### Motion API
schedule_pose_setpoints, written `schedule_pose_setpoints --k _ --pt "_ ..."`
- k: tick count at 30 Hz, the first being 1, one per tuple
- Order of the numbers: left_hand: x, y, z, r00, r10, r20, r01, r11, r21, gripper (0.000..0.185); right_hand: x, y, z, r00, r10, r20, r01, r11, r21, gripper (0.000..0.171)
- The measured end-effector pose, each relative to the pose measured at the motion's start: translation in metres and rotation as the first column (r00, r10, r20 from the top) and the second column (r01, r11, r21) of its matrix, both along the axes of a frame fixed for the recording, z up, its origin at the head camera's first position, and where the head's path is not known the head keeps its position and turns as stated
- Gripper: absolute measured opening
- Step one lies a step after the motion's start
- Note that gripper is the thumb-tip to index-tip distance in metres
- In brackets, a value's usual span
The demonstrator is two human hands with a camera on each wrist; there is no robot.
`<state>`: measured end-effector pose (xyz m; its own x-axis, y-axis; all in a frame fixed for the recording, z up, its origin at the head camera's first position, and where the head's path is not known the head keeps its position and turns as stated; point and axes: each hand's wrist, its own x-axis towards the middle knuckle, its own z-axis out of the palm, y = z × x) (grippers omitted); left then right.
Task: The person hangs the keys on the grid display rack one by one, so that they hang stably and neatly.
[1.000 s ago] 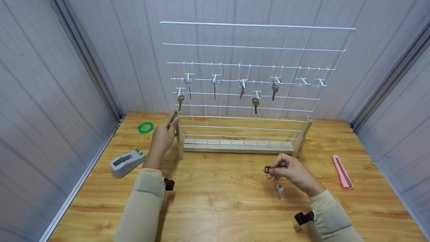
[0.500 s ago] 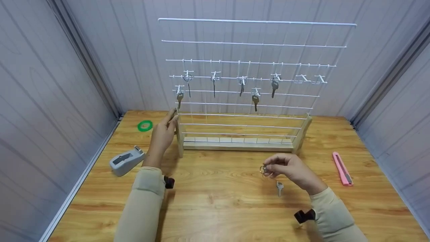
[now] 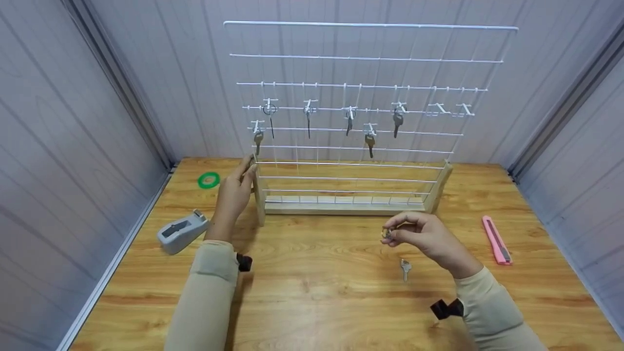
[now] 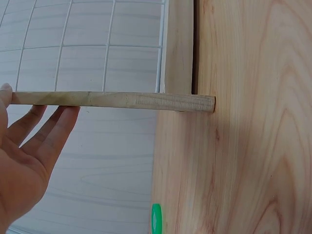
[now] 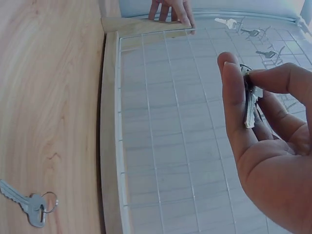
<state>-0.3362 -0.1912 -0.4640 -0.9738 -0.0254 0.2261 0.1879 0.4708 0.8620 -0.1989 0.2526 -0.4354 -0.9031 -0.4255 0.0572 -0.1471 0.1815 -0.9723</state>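
The bench is wood, and it carries everything here. On it, near the back, stands the big white wire rack in its wooden stand. Six keys hang on hooks in the middle of the rack, such as the one at the left end.

Your left hand rests on the stand's left post. Your fingers are straight and lie along the post, curled round nothing.

Your right hand is up in the air in front of the rack, near its right half. Your thumb and fingers pinch a small key on a ring. The key hangs down between them.

Another key with a ring lies flat on the bench, just below your right hand and not touching it.

A grey tape holder sits on the bench just left of your left arm. A pink box cutter lies to the right of your right hand, well apart from it. A small green roll of tape lies near the back left corner.
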Motion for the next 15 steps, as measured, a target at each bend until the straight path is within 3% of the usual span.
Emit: schedule_pose_setpoints --k 6,15 --pt "-0.001 0.002 0.001 1.000 -0.004 0.009 0.004 1.000 0.021 0.052 0.004 0.000 0.010 0.999 -0.005 -0.040 0.003 0.999 -0.042 0.031" --pt "-0.001 0.001 0.000 0.999 0.003 0.036 -0.004 1.000 0.028 0.053 0.010 -0.001 0.018 0.992 -0.088 -0.091 0.078 0.991 -0.110 0.020"
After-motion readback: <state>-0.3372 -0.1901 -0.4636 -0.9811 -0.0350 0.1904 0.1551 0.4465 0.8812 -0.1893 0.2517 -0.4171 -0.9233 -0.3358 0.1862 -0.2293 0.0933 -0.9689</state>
